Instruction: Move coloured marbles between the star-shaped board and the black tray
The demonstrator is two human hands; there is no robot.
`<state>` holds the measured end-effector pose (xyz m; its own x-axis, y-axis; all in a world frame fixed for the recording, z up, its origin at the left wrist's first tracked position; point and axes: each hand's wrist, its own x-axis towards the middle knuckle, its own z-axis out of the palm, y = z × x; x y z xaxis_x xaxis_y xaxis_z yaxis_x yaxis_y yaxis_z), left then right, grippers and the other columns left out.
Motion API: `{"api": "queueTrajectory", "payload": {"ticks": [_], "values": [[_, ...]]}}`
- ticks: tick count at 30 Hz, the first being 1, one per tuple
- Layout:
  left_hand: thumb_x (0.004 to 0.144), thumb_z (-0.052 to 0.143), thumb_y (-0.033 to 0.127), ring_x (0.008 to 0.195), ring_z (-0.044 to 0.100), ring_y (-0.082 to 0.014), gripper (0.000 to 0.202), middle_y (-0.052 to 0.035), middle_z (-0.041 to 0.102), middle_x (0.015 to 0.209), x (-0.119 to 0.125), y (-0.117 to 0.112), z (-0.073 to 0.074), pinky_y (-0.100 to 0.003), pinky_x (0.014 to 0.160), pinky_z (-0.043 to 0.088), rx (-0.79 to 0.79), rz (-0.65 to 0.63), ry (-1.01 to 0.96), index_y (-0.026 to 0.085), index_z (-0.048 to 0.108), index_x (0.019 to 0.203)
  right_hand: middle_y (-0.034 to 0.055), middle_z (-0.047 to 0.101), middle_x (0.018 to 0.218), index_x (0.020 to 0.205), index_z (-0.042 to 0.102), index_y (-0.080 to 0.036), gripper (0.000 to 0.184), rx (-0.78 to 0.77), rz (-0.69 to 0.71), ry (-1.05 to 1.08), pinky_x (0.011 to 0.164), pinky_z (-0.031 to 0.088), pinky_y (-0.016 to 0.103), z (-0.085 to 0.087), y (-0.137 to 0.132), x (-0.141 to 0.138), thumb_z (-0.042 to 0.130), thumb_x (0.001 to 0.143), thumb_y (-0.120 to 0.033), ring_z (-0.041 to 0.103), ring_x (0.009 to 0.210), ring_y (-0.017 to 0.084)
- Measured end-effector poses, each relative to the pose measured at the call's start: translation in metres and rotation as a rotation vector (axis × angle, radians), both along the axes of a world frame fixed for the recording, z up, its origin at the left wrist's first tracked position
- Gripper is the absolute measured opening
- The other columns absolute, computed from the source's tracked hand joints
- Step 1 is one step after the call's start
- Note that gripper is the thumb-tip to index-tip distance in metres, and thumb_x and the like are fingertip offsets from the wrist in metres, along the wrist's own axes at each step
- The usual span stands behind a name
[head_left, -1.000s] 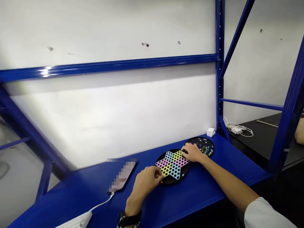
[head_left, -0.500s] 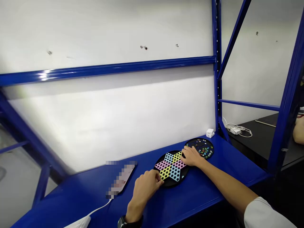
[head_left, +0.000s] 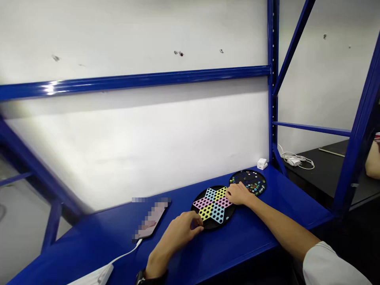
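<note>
A Chinese checkers board [head_left: 214, 205], a six-pointed star in blue, yellow and pink with black holes, lies on a round black tray [head_left: 211, 225]. At its left edge is my left hand [head_left: 181, 229], thumb and fingers apart with a gap between them and nothing seen in it. My right hand [head_left: 240, 194] rests over the right side of the star, fingers curled down near the yellow and pink points; its fingertips are partly hidden. Just behind it sits a second round black tray [head_left: 242, 176] with many small colourful marbles [head_left: 255, 187], partly covered by my hand.
A phone [head_left: 152, 221] lies on the blue table [head_left: 118, 225], its cable running to a white power strip [head_left: 95, 276]. White chargers [head_left: 261, 164] stand at the back right. Blue metal posts [head_left: 270, 99] frame the table. Another person's arm [head_left: 373, 160] shows at far right.
My left thumb and fingers have spread apart and drawn slightly left at the board's edge. My right hand stays over the board's right side. The view has shifted slightly.
</note>
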<state>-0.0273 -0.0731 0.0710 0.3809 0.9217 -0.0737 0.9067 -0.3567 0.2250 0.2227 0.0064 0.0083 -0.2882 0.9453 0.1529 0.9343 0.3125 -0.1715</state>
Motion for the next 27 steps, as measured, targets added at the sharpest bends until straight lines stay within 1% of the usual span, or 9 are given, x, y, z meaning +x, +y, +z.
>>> {"api": "queueTrajectory", "payload": {"ticks": [3,7,13,16,19,21,24,27], "values": [[0.079,0.058,0.035,0.097,0.063,-0.0207,0.019,0.0001,0.071,0.1,-0.006,0.002,0.0,-0.027,0.077,0.042,-0.021,0.001,0.012,0.027,0.071,0.091,0.0134,0.072,0.104,0.087,0.073,-0.016,0.041,-0.026,-0.006,-0.034,0.088,0.036,0.035,0.003,0.0,0.001,0.036,0.094,-0.03,0.064,0.09,0.023],[0.079,0.057,0.036,0.098,0.063,-0.0208,0.022,-0.0004,0.071,0.1,-0.007,0.005,-0.005,-0.027,0.078,0.043,-0.045,-0.01,0.021,0.028,0.071,0.095,0.0142,0.073,0.102,0.088,0.074,-0.015,0.045,-0.034,0.001,-0.055,0.087,0.038,0.035,0.006,-0.001,0.002,0.034,0.096,-0.033,0.066,0.091,0.023],[0.084,0.053,0.039,0.099,0.063,-0.0206,0.024,-0.001,0.071,0.101,-0.004,0.006,-0.008,-0.026,0.077,0.043,-0.048,-0.01,0.023,0.028,0.072,0.094,0.0147,0.073,0.101,0.09,0.075,-0.016,0.05,-0.046,-0.011,-0.016,0.085,0.039,0.031,0.002,0.004,0.003,0.031,0.098,-0.036,0.066,0.091,0.022],[0.083,0.053,0.038,0.099,0.062,-0.0206,0.023,-0.0013,0.071,0.1,-0.004,0.006,-0.011,-0.027,0.078,0.043,-0.046,-0.021,-0.002,0.028,0.072,0.094,0.0135,0.074,0.098,0.089,0.075,-0.017,0.054,-0.014,-0.091,0.097,0.077,0.04,0.028,0.0,0.012,0.011,0.028,0.1,-0.041,0.067,0.09,0.022],[0.084,0.053,0.037,0.098,0.062,-0.0203,0.024,-0.0012,0.071,0.098,-0.004,0.006,-0.013,-0.027,0.079,0.043,-0.049,-0.04,-0.027,0.028,0.072,0.095,0.0127,0.073,0.096,0.09,0.074,-0.018,0.057,0.037,-0.216,0.196,0.072,0.04,0.028,0.0,0.02,0.029,0.023,0.101,-0.043,0.067,0.088,0.022],[0.085,0.052,0.037,0.095,0.062,-0.0198,0.025,-0.0011,0.07,0.096,-0.002,0.005,-0.012,-0.027,0.078,0.042,-0.059,-0.055,-0.023,0.029,0.072,0.096,0.0129,0.073,0.094,0.087,0.072,-0.018,0.054,0.044,-0.297,0.191,0.071,0.039,0.029,-0.002,0.024,0.045,0.026,0.101,-0.043,0.067,0.088,0.023],[0.084,0.052,0.039,0.087,0.062,-0.0184,0.024,-0.0004,0.068,0.089,0.001,0.002,-0.009,-0.025,0.07,0.039,-0.091,-0.069,-0.005,0.029,0.072,0.094,0.0122,0.071,0.093,0.085,0.07,-0.018,0.039,0.022,-0.384,0.127,0.073,0.039,0.03,-0.005,0.028,0.063,0.04,0.096,-0.041,0.066,0.088,0.024],[0.085,0.052,0.041,0.077,0.06,-0.0166,0.024,0.0003,0.065,0.084,0.005,0.0,-0.008,-0.025,0.062,0.034,-0.123,-0.07,-0.01,0.027,0.07,0.091,0.0105,0.069,0.097,0.088,0.067,-0.018,0.029,0.01,-0.408,0.11,0.076,0.038,0.032,-0.007,0.029,0.067,0.047,0.092,-0.038,0.065,0.088,0.023]]}}
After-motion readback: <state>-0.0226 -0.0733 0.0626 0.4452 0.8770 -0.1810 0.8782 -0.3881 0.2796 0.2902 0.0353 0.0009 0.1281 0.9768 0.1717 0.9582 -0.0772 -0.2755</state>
